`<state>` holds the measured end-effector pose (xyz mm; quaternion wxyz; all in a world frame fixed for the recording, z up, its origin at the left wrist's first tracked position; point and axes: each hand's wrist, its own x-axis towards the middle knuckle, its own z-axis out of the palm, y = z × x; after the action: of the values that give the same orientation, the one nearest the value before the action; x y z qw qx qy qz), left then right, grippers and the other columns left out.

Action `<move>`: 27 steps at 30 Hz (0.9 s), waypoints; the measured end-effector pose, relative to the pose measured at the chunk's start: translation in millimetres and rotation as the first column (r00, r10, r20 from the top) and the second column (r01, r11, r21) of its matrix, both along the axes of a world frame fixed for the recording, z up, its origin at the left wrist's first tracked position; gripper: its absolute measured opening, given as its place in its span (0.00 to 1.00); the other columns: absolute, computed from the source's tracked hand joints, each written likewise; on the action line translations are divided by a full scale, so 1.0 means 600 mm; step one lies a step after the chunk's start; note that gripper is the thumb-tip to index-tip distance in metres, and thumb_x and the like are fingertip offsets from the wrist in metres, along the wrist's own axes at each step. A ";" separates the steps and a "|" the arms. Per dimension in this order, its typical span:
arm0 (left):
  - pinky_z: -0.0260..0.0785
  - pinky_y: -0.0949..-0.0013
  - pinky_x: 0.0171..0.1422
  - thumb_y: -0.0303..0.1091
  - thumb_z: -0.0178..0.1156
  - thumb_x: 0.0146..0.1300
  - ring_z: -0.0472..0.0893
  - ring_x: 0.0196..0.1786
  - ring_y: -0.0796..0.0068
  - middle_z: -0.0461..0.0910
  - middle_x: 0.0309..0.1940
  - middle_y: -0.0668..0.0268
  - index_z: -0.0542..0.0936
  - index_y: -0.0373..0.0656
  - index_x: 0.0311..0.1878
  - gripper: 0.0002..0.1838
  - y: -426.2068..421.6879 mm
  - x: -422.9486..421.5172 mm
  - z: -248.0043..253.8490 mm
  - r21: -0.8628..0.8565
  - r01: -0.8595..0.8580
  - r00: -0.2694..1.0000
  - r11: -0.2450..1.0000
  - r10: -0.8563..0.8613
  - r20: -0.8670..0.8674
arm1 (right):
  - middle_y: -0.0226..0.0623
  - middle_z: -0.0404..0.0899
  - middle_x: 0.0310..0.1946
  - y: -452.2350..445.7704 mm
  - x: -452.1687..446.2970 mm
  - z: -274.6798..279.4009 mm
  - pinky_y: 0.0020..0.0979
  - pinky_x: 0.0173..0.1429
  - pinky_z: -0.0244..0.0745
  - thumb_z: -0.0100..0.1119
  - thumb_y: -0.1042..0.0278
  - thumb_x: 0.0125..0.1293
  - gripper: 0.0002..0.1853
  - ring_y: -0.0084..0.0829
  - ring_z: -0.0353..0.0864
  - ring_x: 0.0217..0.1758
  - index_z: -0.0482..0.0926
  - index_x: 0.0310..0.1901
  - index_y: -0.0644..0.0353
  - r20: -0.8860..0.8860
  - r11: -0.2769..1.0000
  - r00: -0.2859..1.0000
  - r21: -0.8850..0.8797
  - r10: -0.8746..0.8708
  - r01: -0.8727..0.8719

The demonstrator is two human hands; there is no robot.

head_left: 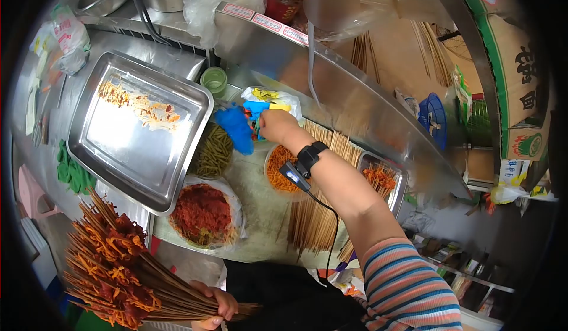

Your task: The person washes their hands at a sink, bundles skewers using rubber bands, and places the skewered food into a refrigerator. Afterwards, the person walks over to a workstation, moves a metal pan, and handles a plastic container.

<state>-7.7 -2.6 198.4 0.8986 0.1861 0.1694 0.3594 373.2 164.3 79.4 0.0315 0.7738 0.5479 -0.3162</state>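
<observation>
My left hand [216, 305] is wrapped around the bare ends of a thick bundle of loaded skewers [112, 266]. Orange shreds and dark red pieces are threaded on their far ends, at the lower left. My right hand [278, 125] reaches across the counter with its fingers curled down at a small colourful heap, beside a blue plastic bag [236, 128]. What its fingertips pinch is hidden. Below the right wrist stands a bowl of orange shreds [281, 168]. Many bare wooden skewers [313, 212] lie under and beside the right forearm.
A large steel tray [192, 153] with food scraps sits at the left. Near it are a container of green beans [213, 149], a bowl of red meat-like filling [201, 212] and a green cup [214, 81]. A smaller steel tray [402, 189] holds more orange food. A metal partition [378, 100] runs behind.
</observation>
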 end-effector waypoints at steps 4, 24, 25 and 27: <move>0.70 0.59 0.27 0.26 0.65 0.53 0.72 0.19 0.69 0.69 0.21 0.64 0.57 0.47 0.49 0.28 -0.003 0.000 0.003 -0.029 -0.018 1.000 0.999 0.017 -0.026 | 0.41 0.82 0.29 0.021 0.003 0.030 0.37 0.43 0.76 0.64 0.62 0.52 0.11 0.40 0.82 0.38 0.80 0.35 0.59 0.039 0.966 0.986 -0.199 -0.161 0.165; 0.64 0.66 0.34 0.29 0.70 0.49 0.69 0.24 0.73 0.70 0.26 0.67 0.64 0.45 0.53 0.30 0.014 0.034 0.072 -0.184 -0.039 0.971 0.982 -0.006 -0.239 | 0.38 0.82 0.25 0.013 -0.058 -0.149 0.40 0.39 0.75 0.57 0.71 0.51 0.06 0.41 0.81 0.34 0.84 0.23 0.56 0.365 0.770 0.736 0.073 0.570 -0.633; 0.64 0.66 0.34 0.29 0.70 0.49 0.69 0.24 0.73 0.69 0.26 0.67 0.64 0.45 0.52 0.30 0.012 0.033 0.074 -0.192 -0.034 0.966 0.981 -0.016 -0.256 | 0.38 0.82 0.25 0.012 -0.058 -0.154 0.40 0.39 0.75 0.57 0.71 0.51 0.06 0.41 0.81 0.34 0.84 0.23 0.56 0.367 0.770 0.736 0.077 0.569 -0.634; 0.64 0.66 0.35 0.30 0.70 0.49 0.69 0.24 0.73 0.69 0.26 0.67 0.64 0.44 0.52 0.29 0.009 0.034 0.076 -0.197 -0.044 0.966 0.979 -0.009 -0.260 | 0.37 0.82 0.25 0.009 -0.060 -0.161 0.39 0.39 0.75 0.58 0.70 0.50 0.06 0.40 0.81 0.33 0.84 0.25 0.56 0.438 0.786 0.746 0.129 0.502 -0.605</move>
<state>12.8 2.7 243.8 0.8796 0.1380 0.3226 0.3212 337.3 170.0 -17.2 0.1277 0.6173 0.7739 -0.0606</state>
